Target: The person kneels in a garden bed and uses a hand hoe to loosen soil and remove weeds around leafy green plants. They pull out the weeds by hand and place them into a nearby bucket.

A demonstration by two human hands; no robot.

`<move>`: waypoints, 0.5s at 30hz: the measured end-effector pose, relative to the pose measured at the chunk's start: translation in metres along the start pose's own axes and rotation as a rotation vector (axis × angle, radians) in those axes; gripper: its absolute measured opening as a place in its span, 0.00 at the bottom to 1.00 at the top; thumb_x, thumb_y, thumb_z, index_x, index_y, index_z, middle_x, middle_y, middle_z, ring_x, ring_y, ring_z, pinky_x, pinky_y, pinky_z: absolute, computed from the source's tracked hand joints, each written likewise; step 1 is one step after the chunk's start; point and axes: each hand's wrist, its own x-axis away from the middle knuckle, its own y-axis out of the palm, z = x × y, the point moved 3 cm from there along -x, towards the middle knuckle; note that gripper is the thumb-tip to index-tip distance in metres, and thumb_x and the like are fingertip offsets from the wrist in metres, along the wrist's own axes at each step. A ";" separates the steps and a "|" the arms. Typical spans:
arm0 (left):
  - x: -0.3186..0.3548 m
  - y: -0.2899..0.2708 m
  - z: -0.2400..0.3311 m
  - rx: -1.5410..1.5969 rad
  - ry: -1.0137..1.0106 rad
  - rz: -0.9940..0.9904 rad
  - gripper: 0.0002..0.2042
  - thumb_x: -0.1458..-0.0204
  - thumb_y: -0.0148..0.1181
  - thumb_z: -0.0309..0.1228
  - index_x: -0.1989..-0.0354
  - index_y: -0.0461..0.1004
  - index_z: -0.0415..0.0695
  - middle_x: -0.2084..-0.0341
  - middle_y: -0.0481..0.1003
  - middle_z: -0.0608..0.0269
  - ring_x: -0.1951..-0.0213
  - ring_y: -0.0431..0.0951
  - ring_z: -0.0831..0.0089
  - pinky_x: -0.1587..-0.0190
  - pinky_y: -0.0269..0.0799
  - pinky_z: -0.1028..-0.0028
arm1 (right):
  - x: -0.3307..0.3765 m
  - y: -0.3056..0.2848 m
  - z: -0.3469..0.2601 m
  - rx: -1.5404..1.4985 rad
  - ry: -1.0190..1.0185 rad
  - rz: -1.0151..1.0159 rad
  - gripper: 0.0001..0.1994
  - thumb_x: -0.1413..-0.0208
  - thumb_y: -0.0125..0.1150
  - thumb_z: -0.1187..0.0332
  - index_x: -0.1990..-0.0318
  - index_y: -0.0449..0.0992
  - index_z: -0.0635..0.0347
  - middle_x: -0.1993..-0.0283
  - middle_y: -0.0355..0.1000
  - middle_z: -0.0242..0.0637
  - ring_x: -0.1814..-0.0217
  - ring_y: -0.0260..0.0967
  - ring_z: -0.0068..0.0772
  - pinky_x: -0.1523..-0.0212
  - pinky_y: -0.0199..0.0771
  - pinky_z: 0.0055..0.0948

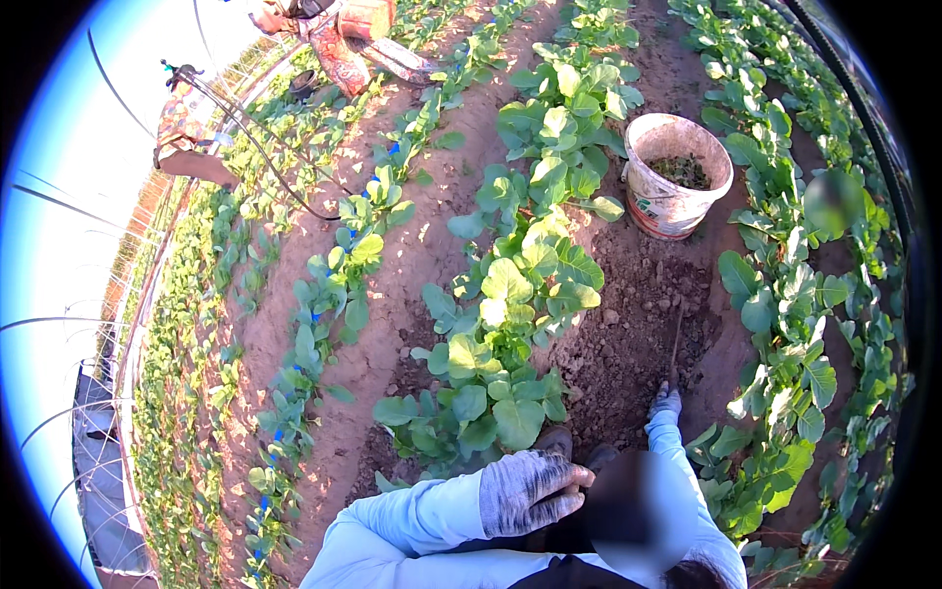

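My left hand (535,491), in a grey glove with dark smears, is bent in front of my body. Its fingers are curled closed, and whatever they may hold is hidden. My right hand (665,401), also gloved, reaches forward low over the dug soil, closed around a thin rod-like tool (677,339) whose far end points away from me along the ground. Leafy green plants (491,363) stand in a row just left of my hands. Beyond the tool a dirty white bucket (677,177) holds some green plant bits.
Another plant row (785,334) runs along my right. Farther left, a row with blue strips (314,316) lies across bare soil (392,255). Two people work at the upper left, one (343,49) near a reddish container, the other (184,133) bent by thin hoops. My shoes (554,442) are below.
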 end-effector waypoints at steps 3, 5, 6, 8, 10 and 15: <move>0.019 0.006 -0.007 0.079 -0.083 -0.004 0.13 0.51 0.53 0.27 0.56 0.68 0.40 0.76 0.71 0.61 0.70 0.72 0.61 0.66 0.68 0.68 | 0.121 -0.005 0.031 0.711 -0.048 -0.054 0.20 0.42 0.46 0.57 0.45 0.63 0.54 0.61 0.70 0.43 0.68 0.66 0.35 0.67 0.68 0.27; 0.015 0.010 -0.005 0.095 -0.046 -0.025 0.13 0.51 0.53 0.27 0.56 0.68 0.40 0.77 0.70 0.61 0.71 0.72 0.62 0.67 0.68 0.68 | 0.110 -0.033 0.051 0.525 -0.307 -0.033 0.20 0.42 0.45 0.57 0.45 0.64 0.56 0.63 0.71 0.44 0.70 0.66 0.38 0.66 0.68 0.31; 0.004 0.012 0.004 0.101 0.027 -0.061 0.13 0.50 0.52 0.27 0.56 0.67 0.40 0.77 0.70 0.61 0.71 0.72 0.62 0.68 0.68 0.68 | 0.054 -0.069 0.052 0.635 -0.520 0.061 0.20 0.42 0.44 0.58 0.47 0.65 0.59 0.62 0.72 0.44 0.68 0.67 0.39 0.64 0.68 0.32; 0.012 0.013 0.001 0.070 0.000 -0.036 0.13 0.50 0.52 0.28 0.56 0.67 0.40 0.77 0.70 0.61 0.71 0.72 0.62 0.68 0.68 0.68 | 0.064 -0.065 0.069 0.714 -0.453 0.025 0.19 0.42 0.44 0.58 0.48 0.66 0.60 0.61 0.72 0.44 0.66 0.68 0.39 0.62 0.67 0.31; 0.019 0.013 0.000 0.051 -0.019 -0.014 0.13 0.50 0.52 0.28 0.56 0.67 0.40 0.77 0.70 0.61 0.71 0.72 0.62 0.68 0.68 0.68 | 0.067 -0.066 0.084 0.706 -0.356 0.004 0.19 0.42 0.45 0.58 0.48 0.66 0.59 0.61 0.72 0.43 0.63 0.69 0.39 0.61 0.67 0.29; 0.003 0.017 0.009 0.030 0.104 -0.052 0.13 0.50 0.52 0.28 0.55 0.67 0.39 0.76 0.70 0.60 0.71 0.73 0.62 0.69 0.68 0.68 | -0.012 -0.083 0.082 -0.288 0.042 -0.216 0.24 0.41 0.42 0.54 0.43 0.60 0.58 0.48 0.63 0.44 0.49 0.59 0.33 0.47 0.54 0.23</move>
